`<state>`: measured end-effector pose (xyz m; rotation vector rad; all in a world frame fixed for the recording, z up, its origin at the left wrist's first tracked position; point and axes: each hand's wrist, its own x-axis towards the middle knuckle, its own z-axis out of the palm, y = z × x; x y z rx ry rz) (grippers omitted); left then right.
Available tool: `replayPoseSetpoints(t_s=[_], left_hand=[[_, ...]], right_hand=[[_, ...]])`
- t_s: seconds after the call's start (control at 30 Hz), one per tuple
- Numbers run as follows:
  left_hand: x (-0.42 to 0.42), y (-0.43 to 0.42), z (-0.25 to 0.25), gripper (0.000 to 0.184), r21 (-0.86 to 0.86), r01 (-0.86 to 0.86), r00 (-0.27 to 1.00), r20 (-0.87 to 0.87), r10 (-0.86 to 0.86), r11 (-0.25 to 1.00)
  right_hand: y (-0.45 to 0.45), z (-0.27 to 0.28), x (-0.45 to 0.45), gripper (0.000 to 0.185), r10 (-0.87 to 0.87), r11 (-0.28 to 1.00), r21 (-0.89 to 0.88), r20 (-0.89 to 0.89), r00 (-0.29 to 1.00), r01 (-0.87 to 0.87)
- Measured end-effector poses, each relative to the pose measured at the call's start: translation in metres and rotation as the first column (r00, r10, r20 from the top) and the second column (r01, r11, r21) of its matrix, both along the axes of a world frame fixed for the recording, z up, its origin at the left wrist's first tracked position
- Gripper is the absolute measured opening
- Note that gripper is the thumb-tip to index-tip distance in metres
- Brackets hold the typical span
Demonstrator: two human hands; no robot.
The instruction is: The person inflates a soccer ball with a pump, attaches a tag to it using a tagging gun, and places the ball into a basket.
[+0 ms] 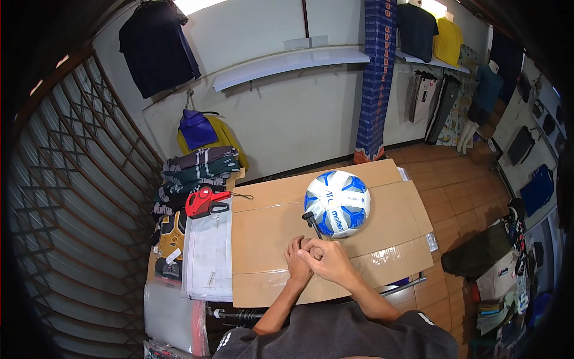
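Note:
A white, blue and grey football (338, 204) marked "molten" rests on the flat cardboard sheet (269, 221). Touching or just in front of its lower left side is a black rod with a T-shaped head (308, 216), perhaps a small hand pump. The rod's lower end runs down to my fingers and is hidden there. My left hand (298, 258) and my right hand (327, 258) are pressed together over the cardboard, just below the ball. Both have curled fingers, with the right closed where the rod ends. What lies inside the left cannot be seen.
Left of the cardboard lie a red-and-black device (203, 201) with a strap, a white package (206, 257) and folded clothes (200, 164). A metal lattice gate (84, 197) stands at far left. Piled garments (481, 248) are on the right, beyond the tiled floor (418, 179).

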<state>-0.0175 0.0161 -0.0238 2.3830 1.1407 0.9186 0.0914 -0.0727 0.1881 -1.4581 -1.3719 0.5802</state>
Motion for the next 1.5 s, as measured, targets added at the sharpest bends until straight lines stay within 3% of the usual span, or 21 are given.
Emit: replayPoseSetpoints(t_s=[0.13, 0.23, 0.33, 0.8, 0.93, 1.07, 1.23, 1.33, 1.5], left_hand=[[0.003, -0.002, 0.006, 0.038, -0.052, -0.026, 0.997, -0.069, 0.022, 0.998], [0.002, -0.004, 0.013, 0.042, -0.074, -0.025, 0.997, -0.079, 0.019, 0.997], [0.001, -0.004, 0.014, 0.044, -0.083, -0.015, 0.994, -0.106, 0.006, 0.996], [0.000, -0.005, 0.020, 0.045, -0.054, -0.028, 0.998, -0.059, 0.025, 0.998], [-0.001, -0.008, 0.021, 0.045, -0.046, -0.016, 0.998, -0.060, 0.013, 0.999], [0.000, -0.005, 0.008, 0.042, 0.005, -0.021, 0.997, -0.072, 0.022, 1.000], [0.004, -0.004, 0.012, 0.038, -0.028, -0.081, 0.995, -0.060, 0.079, 0.996], [0.007, -0.001, 0.010, 0.037, -0.040, -0.089, 0.992, -0.093, 0.085, 0.995], [0.003, -0.007, 0.023, 0.038, -0.020, -0.048, 0.995, -0.091, 0.046, 0.999]], right_hand=[[-0.034, 0.073, 0.010, 0.017, 0.085, 0.995, 0.061, -0.042, 0.996, -0.082], [-0.043, 0.091, 0.010, 0.016, 0.049, 0.992, 0.115, 0.013, 0.999, -0.050], [-0.024, 0.058, 0.004, 0.016, 0.050, 0.995, 0.087, -0.116, 0.992, -0.040], [0.007, -0.040, 0.005, 0.021, 0.019, 1.000, 0.007, -0.010, 1.000, -0.018], [0.006, -0.036, 0.006, 0.022, 0.012, 1.000, 0.008, -0.006, 1.000, -0.012], [0.003, -0.016, 0.015, 0.020, 0.111, 0.992, -0.056, 0.040, 0.993, -0.109], [-0.041, 0.090, 0.018, 0.017, 0.191, 0.981, 0.009, 0.061, 0.980, -0.192], [-0.040, 0.091, 0.016, 0.014, 0.163, 0.973, 0.149, 0.105, 0.981, -0.177], [-0.017, 0.040, 0.019, 0.014, 0.145, 0.988, 0.042, 0.038, 0.989, -0.147]])
